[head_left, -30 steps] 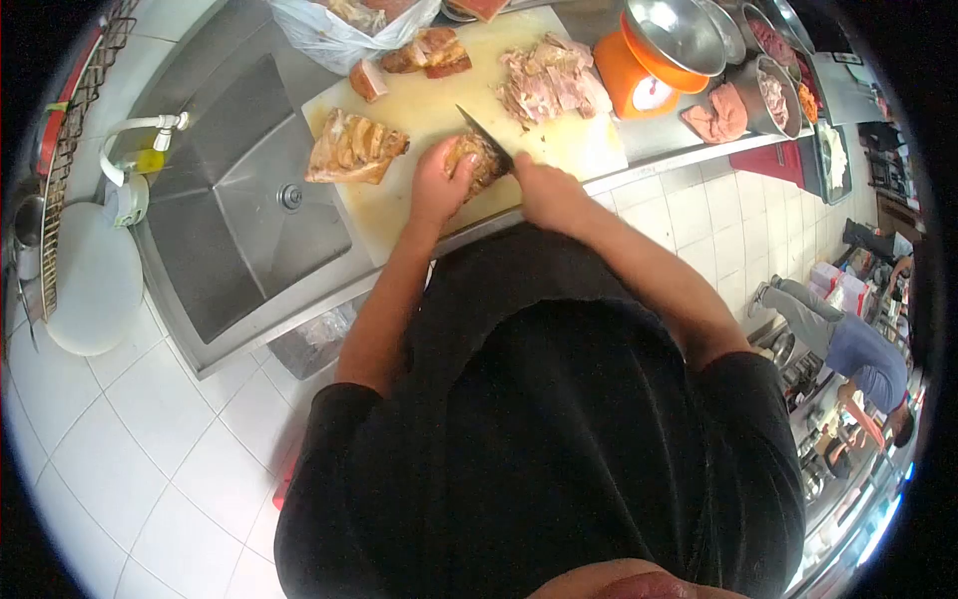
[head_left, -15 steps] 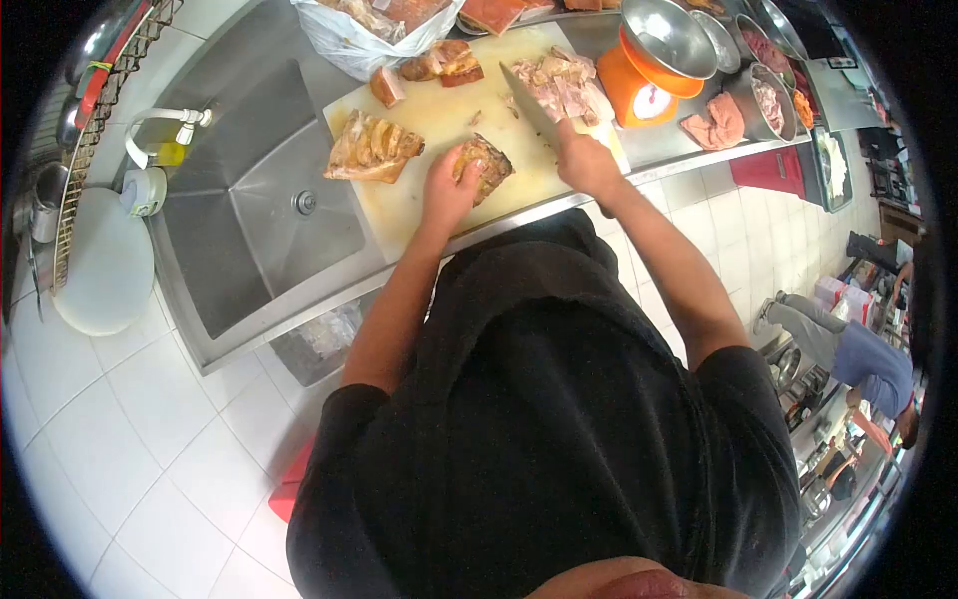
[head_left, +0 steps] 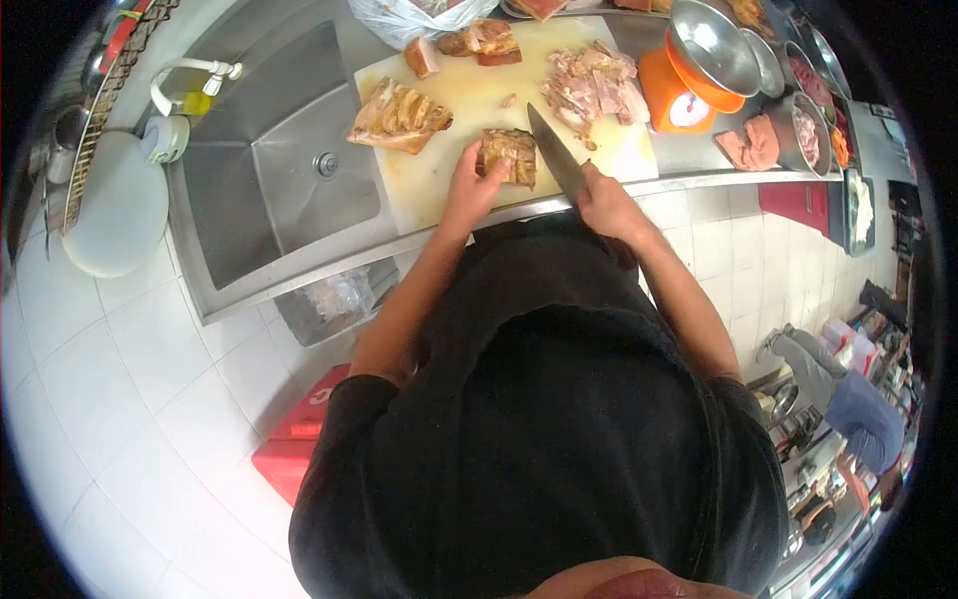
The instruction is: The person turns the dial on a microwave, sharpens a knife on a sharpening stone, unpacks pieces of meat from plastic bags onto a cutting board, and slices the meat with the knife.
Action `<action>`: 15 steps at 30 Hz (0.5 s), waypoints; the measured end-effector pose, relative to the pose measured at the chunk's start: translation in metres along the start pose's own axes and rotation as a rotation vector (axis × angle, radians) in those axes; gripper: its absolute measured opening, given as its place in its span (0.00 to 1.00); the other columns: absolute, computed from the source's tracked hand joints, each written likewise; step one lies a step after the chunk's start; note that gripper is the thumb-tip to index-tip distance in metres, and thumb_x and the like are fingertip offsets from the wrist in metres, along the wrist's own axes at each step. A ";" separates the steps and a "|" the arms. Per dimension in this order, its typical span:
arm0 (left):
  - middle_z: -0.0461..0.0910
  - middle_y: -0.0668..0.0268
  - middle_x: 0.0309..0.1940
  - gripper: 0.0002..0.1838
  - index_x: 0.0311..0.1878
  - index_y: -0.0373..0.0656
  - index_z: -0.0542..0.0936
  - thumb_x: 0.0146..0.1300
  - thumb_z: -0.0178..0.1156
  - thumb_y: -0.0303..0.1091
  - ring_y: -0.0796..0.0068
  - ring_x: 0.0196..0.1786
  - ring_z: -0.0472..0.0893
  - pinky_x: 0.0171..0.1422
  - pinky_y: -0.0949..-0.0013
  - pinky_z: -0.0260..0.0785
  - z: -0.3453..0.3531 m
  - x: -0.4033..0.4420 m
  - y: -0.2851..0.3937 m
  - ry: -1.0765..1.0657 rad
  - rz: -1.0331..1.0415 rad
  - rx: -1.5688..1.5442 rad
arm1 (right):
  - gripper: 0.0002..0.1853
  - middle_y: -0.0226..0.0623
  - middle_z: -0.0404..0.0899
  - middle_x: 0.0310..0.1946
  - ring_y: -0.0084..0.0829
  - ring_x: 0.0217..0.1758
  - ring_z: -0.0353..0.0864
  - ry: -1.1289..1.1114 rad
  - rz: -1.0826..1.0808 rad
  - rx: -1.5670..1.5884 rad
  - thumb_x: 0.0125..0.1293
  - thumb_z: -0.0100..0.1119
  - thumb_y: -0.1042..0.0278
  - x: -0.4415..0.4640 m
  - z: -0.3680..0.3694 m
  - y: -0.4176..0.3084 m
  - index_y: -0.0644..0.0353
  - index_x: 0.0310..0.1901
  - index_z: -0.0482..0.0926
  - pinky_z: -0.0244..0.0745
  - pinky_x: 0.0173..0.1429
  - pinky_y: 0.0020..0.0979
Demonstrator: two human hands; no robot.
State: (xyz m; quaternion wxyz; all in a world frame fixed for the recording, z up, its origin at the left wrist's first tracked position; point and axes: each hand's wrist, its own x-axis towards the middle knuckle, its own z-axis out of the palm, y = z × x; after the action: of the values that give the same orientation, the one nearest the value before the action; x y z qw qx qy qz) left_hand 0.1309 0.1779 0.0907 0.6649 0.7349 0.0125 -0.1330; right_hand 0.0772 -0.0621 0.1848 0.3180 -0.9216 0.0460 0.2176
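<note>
My left hand (head_left: 475, 184) grips the left side of a browned piece of meat (head_left: 510, 157) on the pale cutting board (head_left: 419, 185). In my right hand (head_left: 605, 205) is the handle of a large knife (head_left: 555, 150), its blade pointing away from me just right of that piece. A larger ribbed slab of meat (head_left: 400, 117) lies on the board's left side. Farther back are a small meat chunk (head_left: 421, 58) and a browned chunk (head_left: 493, 42). Sliced meat (head_left: 591, 88) forms a pile at the board's right.
A steel sink (head_left: 289, 170) with a white faucet (head_left: 190, 76) is at the left. Right of the board stand an orange scale (head_left: 675, 92), a pink cloth (head_left: 750, 145) and metal bowls (head_left: 804, 138). Another person (head_left: 860, 419) bends over at the far right.
The knife has swung from over the held piece to the sliced pile, then back beside the piece. The held piece has turned squarer to me. The whole view has shifted.
</note>
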 end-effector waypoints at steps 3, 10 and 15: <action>0.80 0.54 0.53 0.35 0.70 0.32 0.67 0.66 0.71 0.37 0.67 0.52 0.81 0.58 0.63 0.76 0.009 -0.009 0.008 0.042 -0.101 -0.037 | 0.12 0.71 0.81 0.38 0.67 0.49 0.82 -0.095 0.013 0.103 0.70 0.51 0.71 0.005 -0.007 -0.002 0.70 0.50 0.69 0.74 0.55 0.58; 0.78 0.58 0.53 0.28 0.60 0.38 0.68 0.62 0.72 0.32 0.70 0.48 0.80 0.55 0.63 0.76 0.034 -0.019 0.037 0.153 -0.029 -0.051 | 0.12 0.68 0.81 0.37 0.68 0.46 0.81 -0.054 -0.173 0.125 0.69 0.53 0.72 0.024 -0.004 0.027 0.66 0.51 0.67 0.74 0.51 0.58; 0.75 0.59 0.52 0.31 0.61 0.40 0.67 0.57 0.73 0.26 0.68 0.50 0.79 0.56 0.63 0.75 0.048 -0.020 0.017 0.187 0.156 0.094 | 0.15 0.67 0.81 0.35 0.67 0.43 0.82 0.027 -0.245 0.035 0.70 0.54 0.71 0.024 -0.010 0.042 0.63 0.54 0.66 0.74 0.50 0.60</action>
State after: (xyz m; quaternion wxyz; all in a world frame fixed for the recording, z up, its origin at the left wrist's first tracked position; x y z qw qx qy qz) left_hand 0.1060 0.1321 0.1075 0.6340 0.7731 0.0112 -0.0124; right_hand 0.0931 -0.0998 0.1579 0.3575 -0.9176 -0.0589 0.1638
